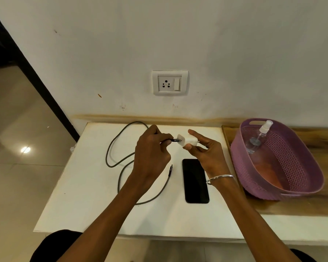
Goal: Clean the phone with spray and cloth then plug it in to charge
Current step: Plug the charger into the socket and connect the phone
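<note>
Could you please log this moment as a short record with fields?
left hand: pinches cable plug at the adapter
right hand: holds white charger adapter
cable: looped on white table, free end lying beside phone
phone: flat, screen dark, not connected
wall socket: nothing plugged in
spray bottle: leaning in purple basket

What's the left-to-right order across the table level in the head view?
Dark braided charging cable → left hand pinching the cable's plug → white charger adapter → right hand holding it → purple perforated plastic basket with the clear spray bottle.
</note>
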